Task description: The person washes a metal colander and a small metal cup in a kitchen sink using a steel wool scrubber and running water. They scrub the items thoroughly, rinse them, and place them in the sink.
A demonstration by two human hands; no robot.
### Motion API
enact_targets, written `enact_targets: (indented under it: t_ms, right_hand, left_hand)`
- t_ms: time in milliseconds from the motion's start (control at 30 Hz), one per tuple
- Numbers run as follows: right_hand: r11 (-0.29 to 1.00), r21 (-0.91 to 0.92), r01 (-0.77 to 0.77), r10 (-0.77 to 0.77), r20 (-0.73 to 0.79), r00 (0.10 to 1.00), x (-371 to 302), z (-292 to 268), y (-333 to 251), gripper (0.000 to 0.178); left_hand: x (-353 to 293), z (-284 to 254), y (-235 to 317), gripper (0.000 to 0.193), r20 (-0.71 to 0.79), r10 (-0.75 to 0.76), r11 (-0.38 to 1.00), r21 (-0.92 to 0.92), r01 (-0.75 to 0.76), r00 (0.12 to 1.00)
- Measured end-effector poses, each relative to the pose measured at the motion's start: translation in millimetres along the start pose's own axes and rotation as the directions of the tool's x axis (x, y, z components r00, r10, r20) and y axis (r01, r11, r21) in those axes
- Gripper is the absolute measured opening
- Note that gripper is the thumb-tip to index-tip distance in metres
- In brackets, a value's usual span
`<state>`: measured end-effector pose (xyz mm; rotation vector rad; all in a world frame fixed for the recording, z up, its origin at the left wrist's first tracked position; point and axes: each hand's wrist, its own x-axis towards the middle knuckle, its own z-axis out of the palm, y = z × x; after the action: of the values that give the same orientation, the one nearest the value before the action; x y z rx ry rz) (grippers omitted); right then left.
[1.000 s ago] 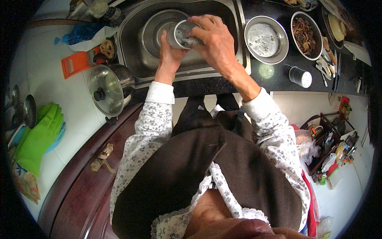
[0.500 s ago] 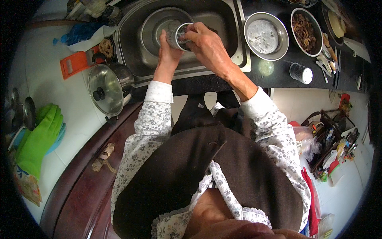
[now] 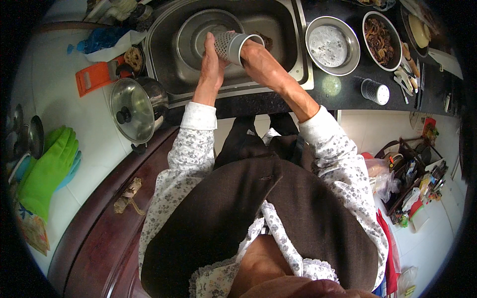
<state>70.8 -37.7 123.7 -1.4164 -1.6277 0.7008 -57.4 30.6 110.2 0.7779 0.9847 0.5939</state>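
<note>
Holding the cup (image 3: 229, 45), left hand (image 3: 212, 68) is best bracing firmly; right hand (image 3: 261, 59) is sitting inside, its grip hidden

Perforated metal cup (image 3: 229, 46), held tipped on its side above the sink (image 3: 168, 69), near 12 o'clock in the view.
It is a silver-grey, straight-walled cylinder, its side dotted with rows of small round holes up to a smooth, plain band below a pale round rim; the open mouth faces roughly 3 o'clock, and the opposite end points toward 9 o'clock; the left hand (image 3: 212, 67) supports its wall from about 7 o'clock, while the fingers of the right hand (image 3: 263, 62) reach inside the mouth, hidden from sight.
</note>
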Motion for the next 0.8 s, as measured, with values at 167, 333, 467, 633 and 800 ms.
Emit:
enact_targets:
  t_ms: [167, 333, 467, 633, 800]
  right_hand:
    - [0.982, 0.125, -0.142, 0.152, -0.072, 0.986, -1.0, -17.4, -23.8, 0.039]
    - [1.000, 0.010, 0.006, -0.005, -0.074, 0.997, -10.1, -22.8, -23.4, 0.034]
    - [0.999, 0.000, -0.046, 0.044, 0.275, 0.960, -6.6, -32.1, -14.2, 0.038]
    - [0.970, 0.213, -0.115, 0.090, 0.123, 0.988, -12.8, -22.0, -7.8, 0.039]
    - [0.892, 0.323, -0.317, 0.313, 0.066, 0.947, -10.0, -23.4, -19.5, 0.037]
  left_hand:
    - [-0.8, -2.3, 1.9, 0.064, -0.089, -0.019, 0.996, -0.092, 0.011, 0.996]
    - [-3.7, -2.3, 5.3, 0.063, -0.020, -0.005, 1.000, -0.020, 0.005, 1.000]
    - [-2.6, -2.2, 1.1, 0.063, 0.053, -0.009, 0.998, 0.058, 0.006, 0.999]
    - [-4.1, 5.6, 7.6, 0.063, 0.054, 0.040, 0.995, 0.094, -0.045, 0.998]
    - [-6.6, 7.3, 2.2, 0.062, 0.058, 0.081, 0.992, 0.091, -0.086, 0.995]
